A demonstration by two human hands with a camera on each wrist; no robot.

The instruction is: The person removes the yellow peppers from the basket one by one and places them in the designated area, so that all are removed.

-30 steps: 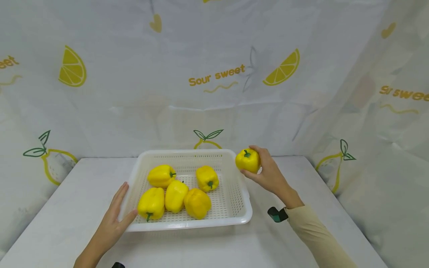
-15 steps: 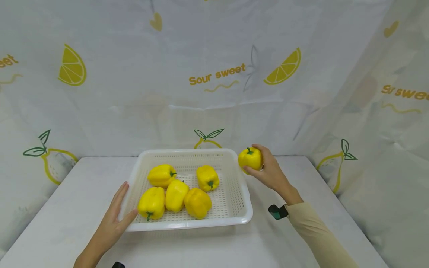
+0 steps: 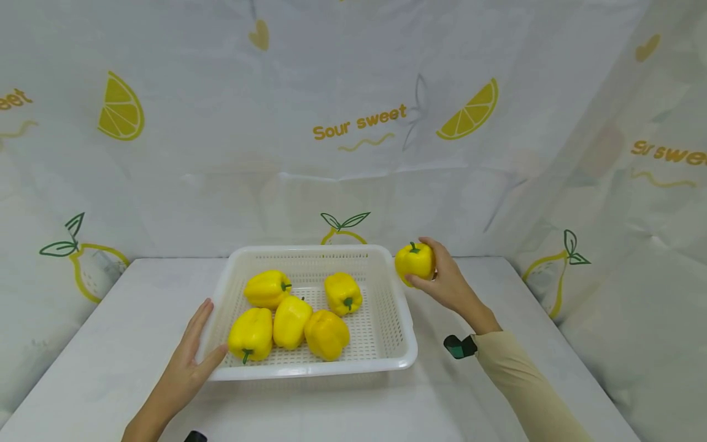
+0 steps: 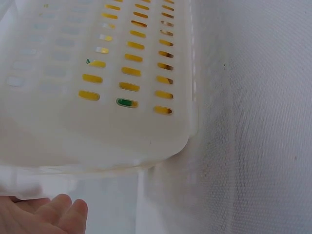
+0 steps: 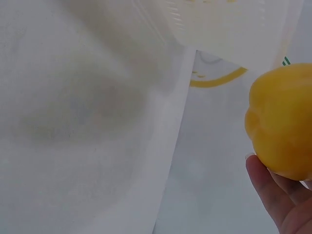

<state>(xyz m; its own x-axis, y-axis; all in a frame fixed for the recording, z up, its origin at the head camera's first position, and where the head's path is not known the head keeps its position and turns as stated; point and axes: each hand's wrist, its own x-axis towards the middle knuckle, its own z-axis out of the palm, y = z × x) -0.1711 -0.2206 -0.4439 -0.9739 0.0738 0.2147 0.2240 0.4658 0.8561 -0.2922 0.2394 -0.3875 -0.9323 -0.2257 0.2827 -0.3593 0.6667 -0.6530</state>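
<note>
A yellow bell pepper [image 3: 415,263] with a green stem is held up in my right hand [image 3: 448,284], just off the basket's right rim. Thumb and fingers grip its right side; in the right wrist view the same pepper [image 5: 285,122] hangs above the table. My left hand [image 3: 185,362] rests with fairly straight fingers against the left side of a white plastic basket [image 3: 315,371], the thumb at its front left corner. The left wrist view shows those fingers [image 4: 61,214] by the rim. Inside the basket lie several more yellow peppers [image 3: 291,322].
The basket stands on a white-covered table [image 3: 309,411]. A white cloth backdrop [image 3: 221,110] with lemon prints hangs behind and at the sides. A black and green strap end [image 3: 459,347] sticks out by the right sleeve [image 3: 525,380].
My right hand has shifted slightly to the right with the pepper in it, away from the basket rim. The left hand, the basket and the peppers inside look unmoved.
</note>
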